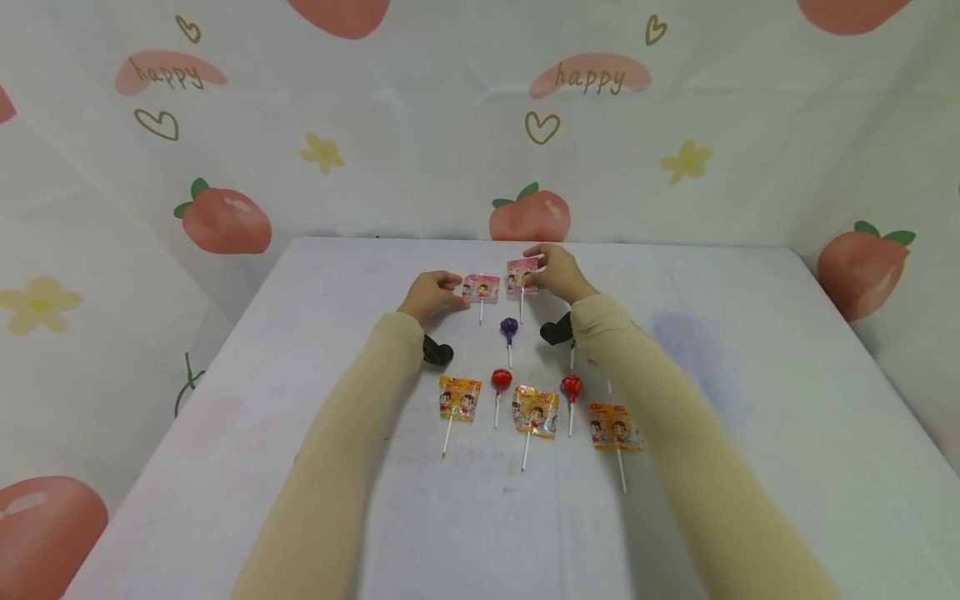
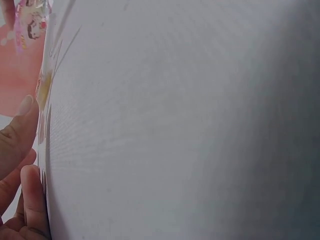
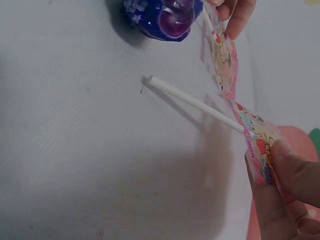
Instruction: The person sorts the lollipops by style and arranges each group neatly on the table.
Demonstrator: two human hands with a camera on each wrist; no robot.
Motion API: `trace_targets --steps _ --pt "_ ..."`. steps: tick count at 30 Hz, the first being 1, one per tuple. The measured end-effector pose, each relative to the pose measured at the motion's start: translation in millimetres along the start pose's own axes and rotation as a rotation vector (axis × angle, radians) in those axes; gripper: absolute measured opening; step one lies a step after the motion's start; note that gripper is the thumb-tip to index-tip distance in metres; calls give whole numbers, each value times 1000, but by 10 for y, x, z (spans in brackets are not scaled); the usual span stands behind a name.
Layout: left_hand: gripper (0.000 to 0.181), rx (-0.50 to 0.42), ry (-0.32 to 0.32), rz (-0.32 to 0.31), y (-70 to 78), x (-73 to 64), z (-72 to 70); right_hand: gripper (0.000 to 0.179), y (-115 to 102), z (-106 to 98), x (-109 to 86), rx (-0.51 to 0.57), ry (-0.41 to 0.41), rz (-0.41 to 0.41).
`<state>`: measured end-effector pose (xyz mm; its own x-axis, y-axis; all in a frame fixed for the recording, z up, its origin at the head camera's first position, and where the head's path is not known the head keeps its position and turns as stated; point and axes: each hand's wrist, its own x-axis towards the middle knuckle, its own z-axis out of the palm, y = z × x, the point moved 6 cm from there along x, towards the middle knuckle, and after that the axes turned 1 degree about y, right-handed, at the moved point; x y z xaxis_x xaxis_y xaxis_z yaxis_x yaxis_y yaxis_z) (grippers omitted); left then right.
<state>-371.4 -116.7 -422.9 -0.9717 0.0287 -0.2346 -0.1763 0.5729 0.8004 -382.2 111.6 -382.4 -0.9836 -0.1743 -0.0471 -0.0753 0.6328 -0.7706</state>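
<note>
Near the table's far edge, my left hand has its thumb and fingers at the left edge of a pink-wrapped lollipop, which lies with its stick toward me. In the left wrist view that hand's thumb and curled fingers meet the wrapper's edge. My right hand pinches a second pink-wrapped lollipop between thumb and fingers. In the right wrist view this wrapper stands tilted, its white stick pointing away from the hand. Just in front of both lies a purple lollipop.
Closer in lie two red lollipops and a row of yellow-wrapped lollipops. The right sleeve partly covers more lollipops beside it. Dark wrist cameras hang low over the white table. A printed cloth stands behind.
</note>
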Motion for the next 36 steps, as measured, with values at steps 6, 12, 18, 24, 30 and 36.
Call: trace_targets --steps 6,12,18,24,30,36 --pt "51 7 3 15 16 -6 -20 49 12 48 42 -29 -10 32" --pt "51 6 0 -4 1 22 -10 48 34 85 34 6 -10 76" --pt "50 17 -1 -13 -1 41 -4 45 29 84 1 -45 -1 106" --pt "50 23 -2 -17 -6 42 0 46 81 120 38 -69 -11 147" --pt "51 19 -4 -28 -18 39 11 47 207 172 187 -96 -7 157" --pt "51 13 -7 -19 -13 31 17 46 145 169 108 -103 -9 164"
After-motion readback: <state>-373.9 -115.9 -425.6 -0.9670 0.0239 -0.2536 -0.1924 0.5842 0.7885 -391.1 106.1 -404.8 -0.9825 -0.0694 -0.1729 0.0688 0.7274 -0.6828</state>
